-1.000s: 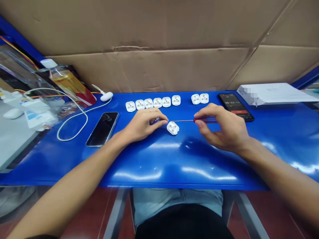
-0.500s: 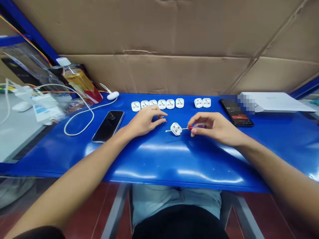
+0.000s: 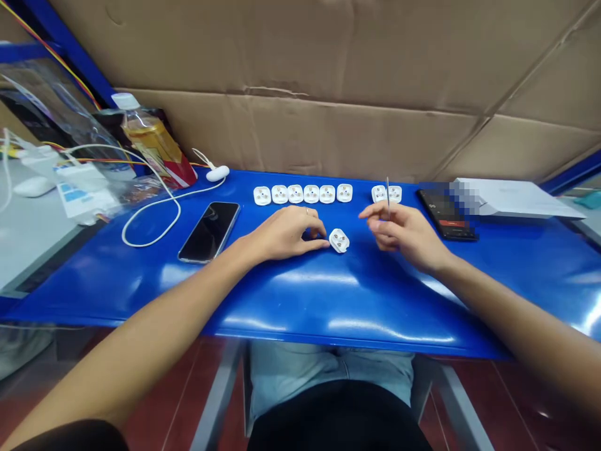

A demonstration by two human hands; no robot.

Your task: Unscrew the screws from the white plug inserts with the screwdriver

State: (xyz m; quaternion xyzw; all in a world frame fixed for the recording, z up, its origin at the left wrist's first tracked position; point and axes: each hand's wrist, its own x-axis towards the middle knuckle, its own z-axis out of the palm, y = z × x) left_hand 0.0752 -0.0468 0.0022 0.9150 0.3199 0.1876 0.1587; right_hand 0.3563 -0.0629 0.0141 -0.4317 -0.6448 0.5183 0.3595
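Observation:
My left hand point(image 3: 295, 233) rests on the blue table, fingers curled and thumb stretched along the surface. Its thumb tip reaches the edge of a loose white plug housing point(image 3: 339, 240) with small metal contacts inside. What those curled fingers hold, if anything, is hidden. Raised to the right of that housing, my right hand point(image 3: 404, 232) is closed on a screwdriver point(image 3: 388, 191); its thin metal shaft points up and the handle is hidden in the palm. Behind the hands, a row of several similar white housings point(image 3: 311, 194) lies on the table, with two more housings point(image 3: 394, 193) farther right.
A phone point(image 3: 210, 232) lies left of my left arm, near a white cable point(image 3: 151, 243) and a drink bottle point(image 3: 157, 147). On the right are a dark phone point(image 3: 446, 216) and a white box point(image 3: 521, 197). A cardboard wall point(image 3: 300, 138) closes off the back.
The screwdriver has swung from lying across the loose housing to pointing up in my right hand. My left hand has moved right and toward me, up to that housing.

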